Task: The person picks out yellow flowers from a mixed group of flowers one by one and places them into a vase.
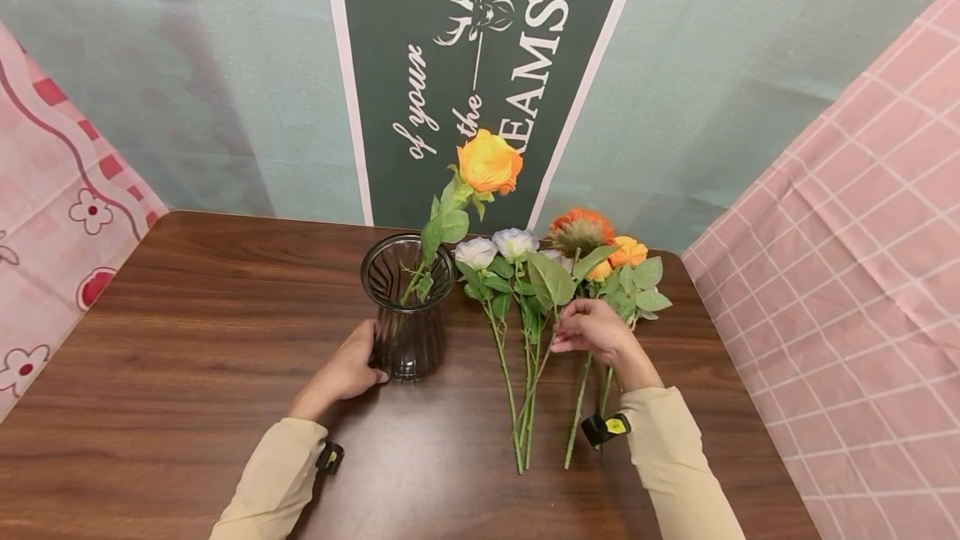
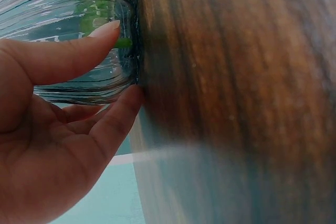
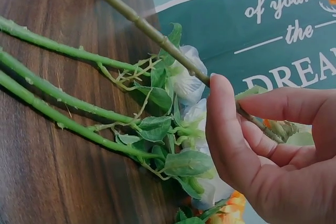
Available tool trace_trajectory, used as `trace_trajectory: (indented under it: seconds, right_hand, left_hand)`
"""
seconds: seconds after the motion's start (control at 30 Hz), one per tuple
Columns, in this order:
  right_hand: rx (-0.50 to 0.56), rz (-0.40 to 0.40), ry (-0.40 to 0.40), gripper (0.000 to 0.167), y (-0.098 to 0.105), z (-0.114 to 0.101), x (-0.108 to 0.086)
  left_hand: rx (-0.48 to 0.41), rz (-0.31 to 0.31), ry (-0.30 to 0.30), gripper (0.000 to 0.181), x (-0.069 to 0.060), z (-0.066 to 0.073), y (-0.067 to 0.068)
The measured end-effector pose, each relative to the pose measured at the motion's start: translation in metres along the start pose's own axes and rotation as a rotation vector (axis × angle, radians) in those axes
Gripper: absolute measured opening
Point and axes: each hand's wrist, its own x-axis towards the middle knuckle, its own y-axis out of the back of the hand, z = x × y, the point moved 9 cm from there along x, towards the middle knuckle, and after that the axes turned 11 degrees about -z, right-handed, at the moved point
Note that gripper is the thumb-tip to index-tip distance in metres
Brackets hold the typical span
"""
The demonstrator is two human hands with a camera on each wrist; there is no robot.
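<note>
Glass vase holding orange rose; left hand gripping it low, fingers curling; right hand pinching brownish stem near pale roses.

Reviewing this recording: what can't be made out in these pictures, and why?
- Head: most fingers of the left hand, hidden behind the vase.
- Head: the upper end of the dark banner, cut off by the top edge.
- Left wrist: the vase's upper part, cut off by the left edge.
- Right wrist: the lower end of the stem the right hand pinches, cut off by the top edge.
</note>
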Motion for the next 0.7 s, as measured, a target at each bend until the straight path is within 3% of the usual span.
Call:
trace_trajectory:
  seconds: [0.33, 0.7]
  right_hand:
    - [0.153, -0.064, 0.054, 0.012, -0.005, 0.007, 0.002]
    - [0.275, -0.067, 0.099, 0.019, -0.013, 0.016, 0.003]
  left_hand:
    - [-0.004, 0.004, -0.016, 0.059, -0.001, 0.002, 0.000]
    - [0.002, 0.001, -0.014, 0.057, -0.001, 0.002, 0.000]
